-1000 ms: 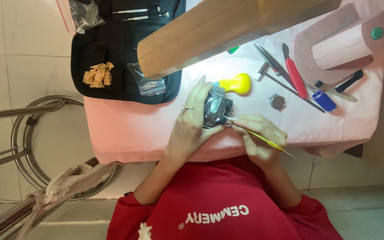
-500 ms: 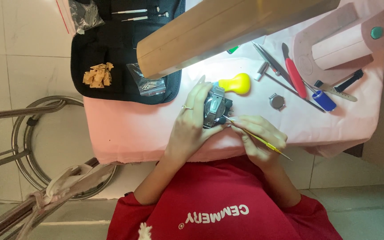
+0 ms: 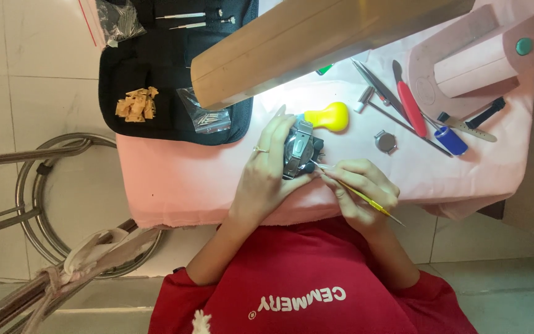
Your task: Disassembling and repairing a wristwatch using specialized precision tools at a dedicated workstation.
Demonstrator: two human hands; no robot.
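Near the pink worktop's front edge, left hand (image 3: 266, 179) clamps the metal wristwatch (image 3: 298, 148) steady while right hand (image 3: 361, 188) pinches the thin yellow tool (image 3: 366, 199); keep its tip low and pressure light.

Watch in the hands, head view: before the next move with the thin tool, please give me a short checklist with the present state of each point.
1. Watch held steady: the left hand wraps around it, over the pink cloth. Ok.
2. Grip on the thin yellow tool: the right hand pinches it, with the tip at the watch's edge. Ok.
3. Exact spot the tip touches: too small to see. Cannot tell.
4. Light: a bright patch falls just beyond the watch. Ok.
5. Nearby things: the yellow bulb-shaped tool and the small round watch case lie clear of both hands. Ok.
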